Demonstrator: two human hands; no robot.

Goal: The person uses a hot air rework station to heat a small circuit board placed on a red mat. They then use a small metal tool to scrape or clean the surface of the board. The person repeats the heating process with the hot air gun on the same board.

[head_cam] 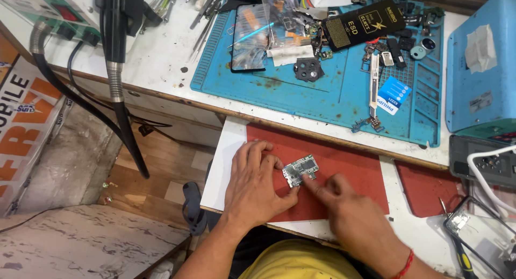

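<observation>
A small green and silver circuit board [300,171] lies on a red mat [355,171] on a pull-out white shelf. My left hand [257,182] rests flat on the mat, its fingertips and thumb pinching the board's left edge. My right hand [349,212] has its index finger stretched out, the tip pressing on the board's lower right corner. A red thread is tied round my right wrist.
A blue work mat [322,91] above carries a black phone screen [250,37], a black battery [363,23], a camera frame, flex cables and several small parts. A hot-air hose [115,80] hangs at left. A blue machine [481,58] stands right; a screwdriver [457,247] lies lower right.
</observation>
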